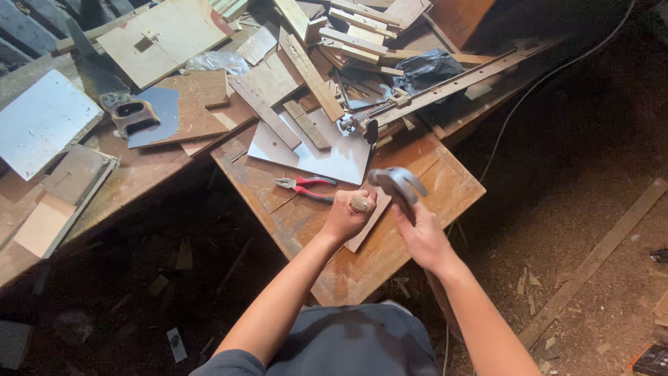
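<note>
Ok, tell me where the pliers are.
The pliers lie on the wooden table, just left of the left hand, beside the white panel.

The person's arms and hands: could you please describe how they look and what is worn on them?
Both forearms are bare, with no gloves, watch or rings visible on the left hand or the right hand. A dark grey short sleeve shows at the left shoulder.

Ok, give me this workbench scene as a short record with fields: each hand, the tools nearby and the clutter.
left hand: left hand fisted around a small round wooden piece over a thin board
right hand: right hand grips a claw hammer, head raised
nearby tool: red-handled pliers on the wooden table
other tools: handsaw, long bar clamp
clutter: wood offcuts piled behind
</note>
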